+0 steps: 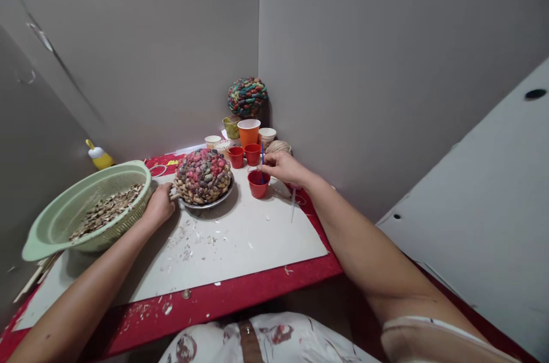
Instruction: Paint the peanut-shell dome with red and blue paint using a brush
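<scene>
Red material covers the counter (240,290), most of it beneath a large white board (253,246) scattered with small pale scraps. Left of the frame's centre, a knobbly ball (203,174) sits in a shallow metal dish (214,203); its upper part is coloured pink and grey, its lower part tan. The person's left hand (160,204) reaches in from the lower left, its fingers at the left edge of the ball and dish; whether they are clamped on either cannot be told. The right hand (283,167), coming from the lower right, has its fingers pinched together on a thin blue stick (263,151), which stands upright with its lower end inside a red cup (258,190). Behind that cup, near the frame's centre, are two more red cups (235,158), an orange cup (249,134) and a ball of twine (278,146). Above them sits a multicoloured ball (247,96). At the left, a pale green colander (55,223) holds flat brown pieces (107,211).
</scene>
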Tool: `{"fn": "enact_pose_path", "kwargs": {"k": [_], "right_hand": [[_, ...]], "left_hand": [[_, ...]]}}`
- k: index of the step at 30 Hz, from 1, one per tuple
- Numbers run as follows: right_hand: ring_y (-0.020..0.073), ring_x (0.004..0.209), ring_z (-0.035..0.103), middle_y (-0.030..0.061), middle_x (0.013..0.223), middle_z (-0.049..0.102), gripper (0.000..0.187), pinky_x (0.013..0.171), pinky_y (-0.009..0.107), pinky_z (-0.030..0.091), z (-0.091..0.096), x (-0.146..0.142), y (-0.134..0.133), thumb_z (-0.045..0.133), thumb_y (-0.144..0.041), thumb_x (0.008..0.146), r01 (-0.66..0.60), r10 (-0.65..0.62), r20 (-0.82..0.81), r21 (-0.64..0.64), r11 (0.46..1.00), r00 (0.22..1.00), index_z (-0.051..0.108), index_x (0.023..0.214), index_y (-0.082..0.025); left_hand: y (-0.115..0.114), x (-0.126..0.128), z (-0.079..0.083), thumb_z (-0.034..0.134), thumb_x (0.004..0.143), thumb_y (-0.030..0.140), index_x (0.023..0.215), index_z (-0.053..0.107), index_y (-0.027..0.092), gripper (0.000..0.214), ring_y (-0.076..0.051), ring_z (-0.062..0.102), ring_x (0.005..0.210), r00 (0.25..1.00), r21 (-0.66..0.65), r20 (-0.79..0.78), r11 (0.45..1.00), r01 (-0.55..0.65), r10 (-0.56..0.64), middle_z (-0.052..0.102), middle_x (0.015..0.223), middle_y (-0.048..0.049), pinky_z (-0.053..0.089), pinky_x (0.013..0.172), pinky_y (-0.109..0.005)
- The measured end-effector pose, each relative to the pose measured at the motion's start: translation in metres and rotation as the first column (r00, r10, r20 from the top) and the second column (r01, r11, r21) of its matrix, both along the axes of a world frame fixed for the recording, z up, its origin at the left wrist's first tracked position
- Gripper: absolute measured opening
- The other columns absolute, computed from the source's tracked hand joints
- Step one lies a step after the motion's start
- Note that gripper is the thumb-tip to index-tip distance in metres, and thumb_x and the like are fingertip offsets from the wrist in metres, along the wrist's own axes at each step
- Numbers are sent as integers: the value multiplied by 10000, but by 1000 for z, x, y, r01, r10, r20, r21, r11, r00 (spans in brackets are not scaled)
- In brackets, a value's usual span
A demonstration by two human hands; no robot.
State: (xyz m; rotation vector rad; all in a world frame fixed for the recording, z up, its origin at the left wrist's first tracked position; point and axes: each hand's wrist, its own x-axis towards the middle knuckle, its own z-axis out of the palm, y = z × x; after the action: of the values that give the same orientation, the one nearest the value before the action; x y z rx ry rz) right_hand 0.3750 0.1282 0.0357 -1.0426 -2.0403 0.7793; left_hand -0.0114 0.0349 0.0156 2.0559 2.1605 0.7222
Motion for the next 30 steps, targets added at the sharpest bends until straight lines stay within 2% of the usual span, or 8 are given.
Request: {"fn": "enact_pose_path", "kwargs": {"k": [3,6,9,14,19,22,25,30], "right_hand": [[113,578,413,-33,583,472,312,564,266,306,2,-1,-1,599,-446,770,-13,13,-11,-4,1000,1000,477,612,-206],[123,600,447,-23,609,503,282,579,266,337,3,-1,-2,601,-430,777,-21,21,-22,-7,1000,1000,496,645,-204],[130,611,460,-20,614,511,267,587,267,357,3,0,-2,603,-422,782,-20,19,-32,-7,1000,999,506,659,-206],[133,617,469,-20,621,519,283,593,268,373,3,-1,-3,618,-446,780,-18,18,-48,-10,1000,999,513,670,-207],[130,613,481,-13,639,532,274,588,268,370,5,-2,-4,576,-447,791,-28,28,-48,-3,1000,998,519,684,-202],[130,614,473,-9,630,526,277,580,268,352,6,-2,-4,559,-443,791,-18,19,-43,18,1000,999,519,668,-198],[129,608,455,-10,622,512,289,578,270,336,6,-2,-3,562,-452,789,-13,15,-33,42,999,999,526,663,-194],[130,593,438,-13,600,486,326,562,272,314,5,-3,-2,566,-472,801,-12,14,-19,71,997,1000,510,639,-195]], "left_hand": [[2,-3,0,662,941,332,1036,658,150,205,-206,665,955,1000,7,3,1000,13,-13,687,1038,-50,551,886,-432],[1,-4,-1,630,902,251,982,647,150,130,-222,646,954,998,63,48,997,38,-41,688,988,-62,533,901,-426],[1,-3,-3,560,821,215,1005,650,151,214,-263,638,1007,989,134,121,989,66,-82,714,1017,-100,521,951,-432],[5,-2,-3,515,719,247,1057,667,135,387,-291,673,1030,953,228,263,970,89,-150,753,1039,-119,542,974,-446],[9,6,6,598,736,396,1017,726,154,392,-325,708,1050,911,296,356,950,100,-207,798,952,-105,574,974,-473],[10,11,12,655,748,463,1123,723,185,472,-332,673,1183,905,357,359,930,94,-229,795,1099,-99,512,1088,-499],[10,11,14,711,731,483,1270,664,215,603,-346,543,1380,912,407,341,911,75,-228,725,1305,-100,368,1213,-533],[15,1,10,684,757,527,1301,652,241,615,-350,402,1496,933,415,286,906,83,-216,648,1430,-99,205,1282,-531]]}}
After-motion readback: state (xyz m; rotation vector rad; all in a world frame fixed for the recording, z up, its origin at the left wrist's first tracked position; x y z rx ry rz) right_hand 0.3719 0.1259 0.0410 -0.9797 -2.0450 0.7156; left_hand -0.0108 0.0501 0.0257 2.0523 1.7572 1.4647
